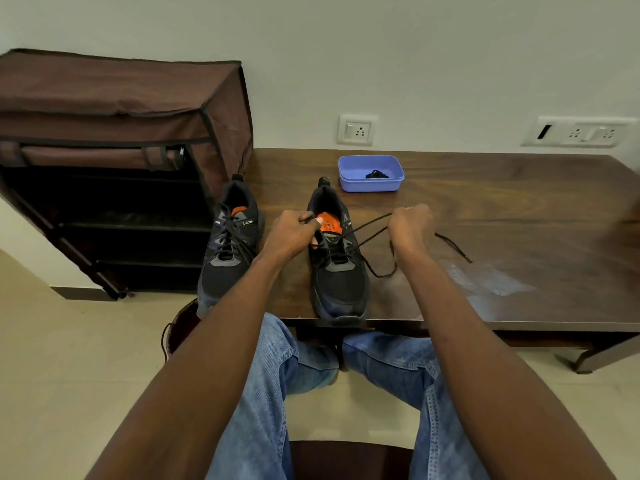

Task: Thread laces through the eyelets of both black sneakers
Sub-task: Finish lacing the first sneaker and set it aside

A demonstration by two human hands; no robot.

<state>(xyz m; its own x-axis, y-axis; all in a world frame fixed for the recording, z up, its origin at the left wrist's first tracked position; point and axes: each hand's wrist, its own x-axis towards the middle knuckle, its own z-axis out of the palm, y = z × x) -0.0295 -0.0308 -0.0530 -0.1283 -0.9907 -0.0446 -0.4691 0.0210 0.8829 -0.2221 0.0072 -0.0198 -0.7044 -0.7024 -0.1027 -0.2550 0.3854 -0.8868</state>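
Observation:
Two black sneakers stand on the dark wooden table (pixel 502 209), toes toward me. The left sneaker (pixel 230 244) is laced, its lace ends loose. The right sneaker (pixel 337 268) has laces crossed over its lower eyelets and an orange tongue. My left hand (pixel 294 233) grips the tongue and upper edge of the right sneaker. My right hand (pixel 410 226) holds the black lace (pixel 372 225), pulled out to the right of the shoe. The lace's free end (pixel 453 245) trails on the table.
A blue plastic tray (pixel 370 173) with a small black bundle inside sits behind the right sneaker. A brown fabric shoe rack (pixel 114 161) stands left of the table. Wall sockets (pixel 356 129) are above the table. My jeans-clad legs (pixel 263 393) are below the edge.

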